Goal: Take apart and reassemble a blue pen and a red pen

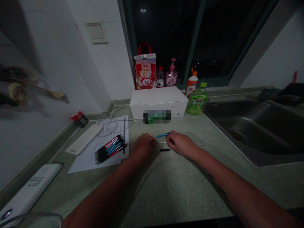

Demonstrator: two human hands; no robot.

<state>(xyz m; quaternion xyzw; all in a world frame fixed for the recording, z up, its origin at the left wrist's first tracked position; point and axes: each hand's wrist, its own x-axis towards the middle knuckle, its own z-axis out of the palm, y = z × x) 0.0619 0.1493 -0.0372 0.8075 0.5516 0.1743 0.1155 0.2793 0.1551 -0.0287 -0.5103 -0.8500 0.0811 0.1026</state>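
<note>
Left hand (143,146) curled, grip unclear; right hand (180,144) fingers pinching blue pen part (162,135); black piece (162,150) lying between on tabletop (180,183).

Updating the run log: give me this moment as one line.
left hand: on countertop, by pen parts | right hand: touching blue pen piece | black pen piece: between hands | pen bundle: on paper, untouched

A speckled green worktop (180,186) runs under dim light, with a steel sink (251,126) set into it on the right. Behind the sink a dark window (190,34) with a teal frame shows only night outside. Left of the window stands a white tiled wall (71,63) carrying a pale switch plate (97,31).
</note>
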